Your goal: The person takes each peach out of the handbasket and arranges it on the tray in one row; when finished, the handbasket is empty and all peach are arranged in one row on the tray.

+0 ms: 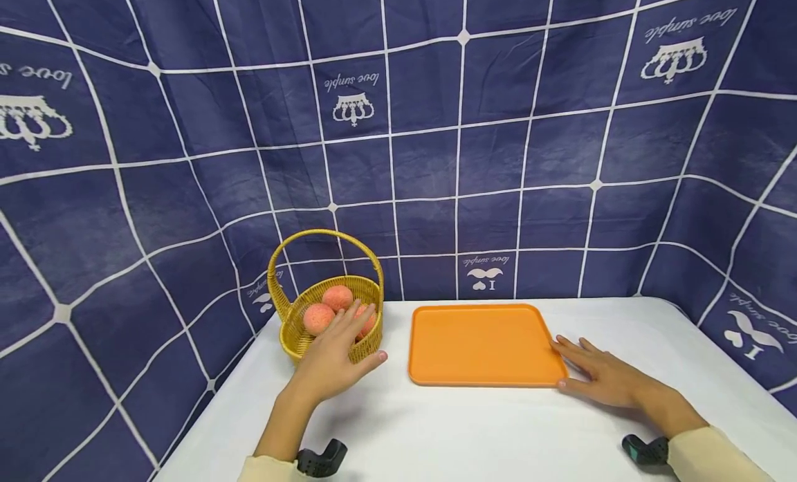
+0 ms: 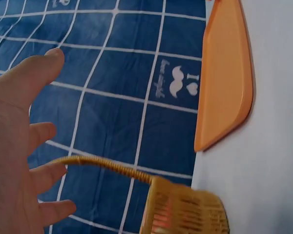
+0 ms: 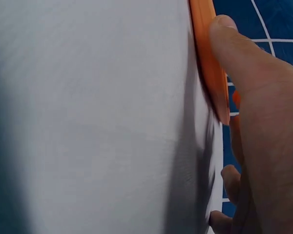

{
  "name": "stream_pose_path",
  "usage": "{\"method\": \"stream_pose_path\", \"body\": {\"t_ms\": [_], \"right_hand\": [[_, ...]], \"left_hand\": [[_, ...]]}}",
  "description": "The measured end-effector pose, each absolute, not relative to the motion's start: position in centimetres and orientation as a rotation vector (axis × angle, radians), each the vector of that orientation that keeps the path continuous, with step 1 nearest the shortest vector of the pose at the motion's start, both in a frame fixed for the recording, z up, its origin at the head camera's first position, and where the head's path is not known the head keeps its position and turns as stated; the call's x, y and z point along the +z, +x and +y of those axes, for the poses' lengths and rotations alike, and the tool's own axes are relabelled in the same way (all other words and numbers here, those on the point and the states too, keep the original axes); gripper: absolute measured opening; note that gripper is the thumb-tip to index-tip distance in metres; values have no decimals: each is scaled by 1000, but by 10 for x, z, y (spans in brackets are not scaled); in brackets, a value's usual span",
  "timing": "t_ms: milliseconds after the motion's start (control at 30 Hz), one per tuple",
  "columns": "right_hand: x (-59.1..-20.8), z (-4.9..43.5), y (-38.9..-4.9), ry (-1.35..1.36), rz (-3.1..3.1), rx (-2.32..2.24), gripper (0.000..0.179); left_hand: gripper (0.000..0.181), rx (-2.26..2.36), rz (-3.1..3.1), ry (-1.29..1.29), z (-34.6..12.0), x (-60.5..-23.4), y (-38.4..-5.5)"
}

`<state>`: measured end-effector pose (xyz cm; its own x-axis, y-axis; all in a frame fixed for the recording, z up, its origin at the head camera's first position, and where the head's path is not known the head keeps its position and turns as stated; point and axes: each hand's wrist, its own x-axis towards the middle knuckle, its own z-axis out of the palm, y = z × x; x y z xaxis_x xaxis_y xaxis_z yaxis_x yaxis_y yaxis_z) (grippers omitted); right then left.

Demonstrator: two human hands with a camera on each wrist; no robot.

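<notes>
A yellow woven basket (image 1: pixel 371 345) with a tall arched handle stands at the back left of the table. In it lie three round, speckled pink-orange fruits, one at the left (image 1: pixel 318 319), one behind (image 1: pixel 337 297) and one at the right (image 1: pixel 368 324), partly covered by fingers. My left hand (image 1: pixel 330 364) is in front of the basket, fingers spread and holding nothing; in the left wrist view it shows above the basket (image 2: pixel 185 207). An orange rectangular tray (image 1: pixel 486 344) lies to the right. At its right edge, my right hand (image 1: pixel 600 377) has its fingers extended, thumb by the near corner.
A white cloth (image 1: pixel 473 427) covers the table. Behind and at both sides hangs a dark blue curtain (image 1: pixel 429 164) with white grid lines, close to the table's back edge. Each wrist wears a black strapped device, left (image 1: pixel 322 460) and right (image 1: pixel 645 450).
</notes>
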<state>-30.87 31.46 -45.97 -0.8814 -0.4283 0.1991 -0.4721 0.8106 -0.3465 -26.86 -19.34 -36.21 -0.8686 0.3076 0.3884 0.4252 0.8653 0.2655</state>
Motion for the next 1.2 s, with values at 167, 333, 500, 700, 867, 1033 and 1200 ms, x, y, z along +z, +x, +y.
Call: {"method": "stream_pose_path", "body": {"t_ms": [167,333,500,700,867,1033,1200], "right_hand": [[-461,318,-309,746,-2886,695,67],[-463,318,-310,757,-2888,696,63],[-463,318,-312,767,-2879,699,64],[-462,318,-314,762,-2892,686,65],[-462,318,-315,766,-2884,681,64],[-463,321,-314,762,-2875,705,60],[-465,324,-315,778,-2857,737,55]], "left_hand": [[87,-577,-2698,-513,-218,-369,-272],[87,-677,-2727,-468,-242,-375,-280],[84,-703,-2757,-446,-264,-380,-291],[86,-701,-2827,-434,-281,-378,-299],[87,-719,-2865,-415,-288,-370,-307],[85,-727,-2873,-432,-294,-365,-317],[81,-744,-2880,-449,-297,-364,-325]]}}
